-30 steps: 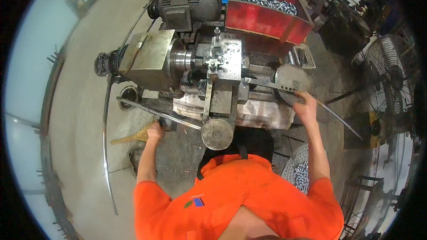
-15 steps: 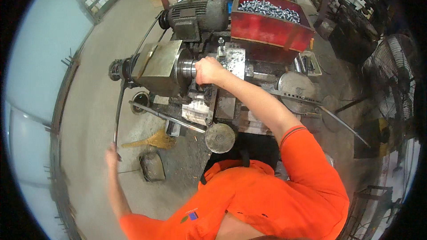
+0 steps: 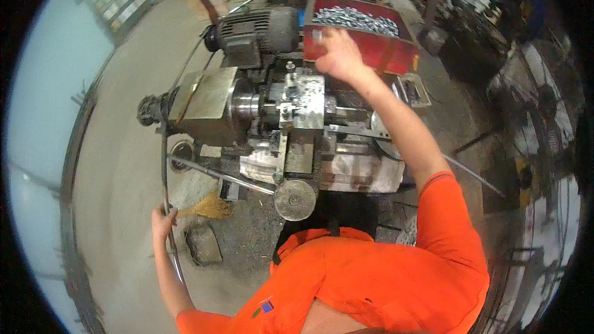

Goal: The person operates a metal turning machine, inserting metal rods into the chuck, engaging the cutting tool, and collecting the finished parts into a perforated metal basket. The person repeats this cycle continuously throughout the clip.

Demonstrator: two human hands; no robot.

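My left hand [image 3: 164, 221] is closed round a long metal lever rod [image 3: 164, 176] that runs down from the left end of the lathe's headstock [image 3: 204, 94]. My right hand [image 3: 339, 54] is raised in front of the red metal bin [image 3: 362, 49], somewhat blurred. Between its fingertips shows a small shiny metal piece [image 3: 317, 35], whose exact shape I cannot make out. The bin holds a heap of small metal parts [image 3: 356, 20]. Left of my right hand and nearer to me lie the round chuck [image 3: 246, 105] and the metal tool slide [image 3: 307, 96].
An electric motor [image 3: 260, 29] stands behind the headstock. A bar handle [image 3: 223, 176] with a round disc [image 3: 295, 200] juts out nearest my body. A broom head [image 3: 213, 206] and a dark container [image 3: 203, 244] are on the floor. A tray [image 3: 413, 91] sits right of the bin.
My right hand has left the chuck and moved up and right to the bin. My left hand now grips higher on the lever, whose lower end passes below the hand. The view has shifted slightly.
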